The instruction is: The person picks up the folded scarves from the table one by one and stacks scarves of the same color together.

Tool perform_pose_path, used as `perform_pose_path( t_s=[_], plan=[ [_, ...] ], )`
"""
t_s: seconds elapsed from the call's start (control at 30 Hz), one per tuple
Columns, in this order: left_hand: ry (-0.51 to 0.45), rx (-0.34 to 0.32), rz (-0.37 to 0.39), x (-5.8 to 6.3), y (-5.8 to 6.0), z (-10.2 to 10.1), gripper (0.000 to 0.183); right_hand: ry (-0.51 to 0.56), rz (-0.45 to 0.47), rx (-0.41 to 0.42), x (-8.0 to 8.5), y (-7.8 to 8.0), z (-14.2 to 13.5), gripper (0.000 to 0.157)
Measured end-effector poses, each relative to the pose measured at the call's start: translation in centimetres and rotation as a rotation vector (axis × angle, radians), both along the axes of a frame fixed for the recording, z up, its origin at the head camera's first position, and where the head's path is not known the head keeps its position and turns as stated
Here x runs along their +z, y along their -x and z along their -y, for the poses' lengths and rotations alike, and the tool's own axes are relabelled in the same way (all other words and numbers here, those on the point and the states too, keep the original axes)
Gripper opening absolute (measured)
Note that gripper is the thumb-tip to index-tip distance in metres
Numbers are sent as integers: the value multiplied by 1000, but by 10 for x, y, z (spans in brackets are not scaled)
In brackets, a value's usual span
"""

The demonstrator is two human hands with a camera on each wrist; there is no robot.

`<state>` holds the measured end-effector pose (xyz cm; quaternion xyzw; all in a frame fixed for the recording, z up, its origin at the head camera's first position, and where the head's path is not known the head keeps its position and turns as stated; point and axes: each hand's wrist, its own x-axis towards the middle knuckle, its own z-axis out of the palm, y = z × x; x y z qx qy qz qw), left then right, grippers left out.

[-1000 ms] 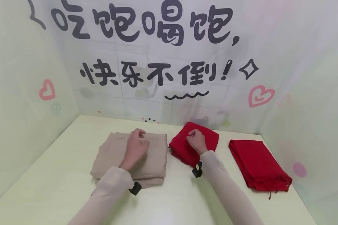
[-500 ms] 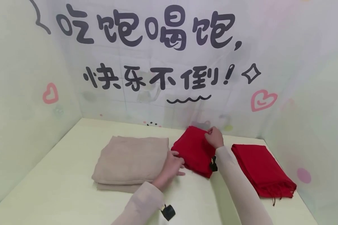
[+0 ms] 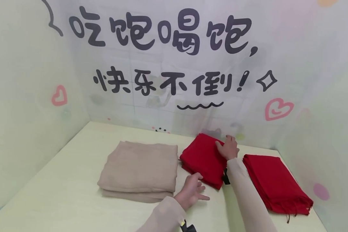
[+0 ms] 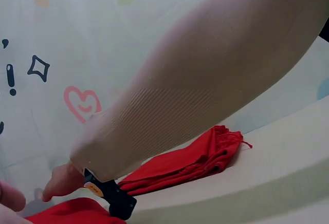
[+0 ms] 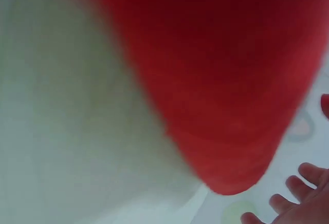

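In the head view, a folded red cloth (image 3: 204, 158) lies at the back middle, turned at an angle. My right hand (image 3: 228, 147) is at its back right edge, fingers spread and thumb over the cloth. At its front left edge is my left hand (image 3: 192, 190), thumb side right at the cloth and other fingers stretched out over the table. In the right wrist view the red cloth (image 5: 221, 106) looms close, with the spread right fingers (image 5: 303, 198) beside its corner. The left wrist view catches only a bit of the left hand (image 4: 10, 198).
A larger folded beige cloth (image 3: 139, 167) lies left of the red one. On the right is a second folded red cloth (image 3: 278, 183) with fringe at its front end. Printed fabric walls (image 3: 162, 112) enclose the pale table (image 3: 61, 180) at the back and both sides.
My left hand has moved from over the beige cloth rightward to the middle red cloth's front edge. My right hand has shifted from the cloth's top to its back right edge, fingers spreading.
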<state>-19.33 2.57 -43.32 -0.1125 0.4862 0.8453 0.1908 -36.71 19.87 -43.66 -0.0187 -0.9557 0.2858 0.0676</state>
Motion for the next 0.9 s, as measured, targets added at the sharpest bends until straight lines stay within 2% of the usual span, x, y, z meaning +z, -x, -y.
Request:
perform_pose_path(
  t_s=[0.13, 0.37, 0.63, 0.8, 0.9],
  plan=[
    [-42, 5, 56, -9, -1, -10, 76, -37, 42, 18, -7, 0, -8, 69],
    [-92, 21, 69, -14, 3, -15, 74, -89, 282, 79, -12, -2, -12, 76],
    [-106, -9, 38, -19, 8, -10, 66, -179, 301, 72, -9, -8, -13, 72],
    [-63, 22, 31, -23, 8, -8, 56, -168, 369, 101, -7, -16, -21, 73],
    [-35, 51, 14, -26, 7, -7, 59, -154, 359, 116, -7, -21, -26, 71]
  ],
)
